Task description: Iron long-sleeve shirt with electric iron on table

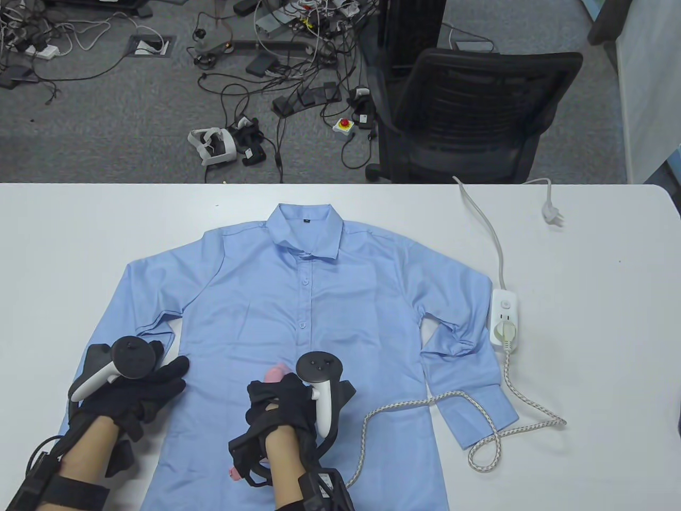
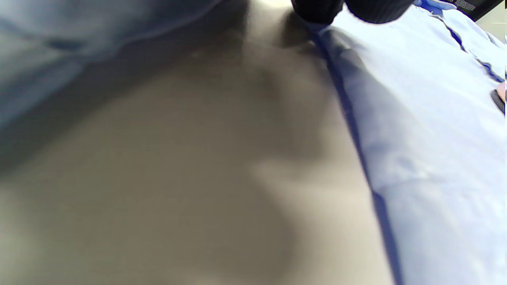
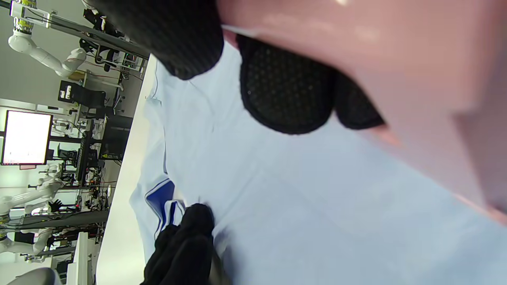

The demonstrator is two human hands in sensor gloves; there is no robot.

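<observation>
A light-blue, button-front long-sleeve shirt (image 1: 298, 319) lies spread face up on the white table (image 1: 596, 330), collar toward the far edge and both sleeves folded down along its sides. The person's left hand (image 1: 141, 386), in a black sensor glove with a tracker strapped on its back, rests flat with straight fingers on the shirt's lower left part, just where the sleeve meets the body; from the left wrist view its fingertips (image 2: 317, 10) press the cloth at the side seam, with bare tabletop beside it. The right hand (image 1: 287, 404), gloved the same way, has its fingers curled round the handle of a small pink electric iron (image 1: 276, 373), which sits on the lower front of the shirt close to the button placket; in the right wrist view the pink body fills the upper right and the black fingers (image 3: 285, 91) wrap under it. A white braided cord (image 1: 372, 420) runs from the iron across the right sleeve's cuff, loops on the table and is plugged into a white power strip (image 1: 505, 316) lying just beside the right sleeve. Beyond the table stands a black mesh office chair (image 1: 468, 112) among tangled cables (image 1: 298, 80) on the grey floor.
</observation>
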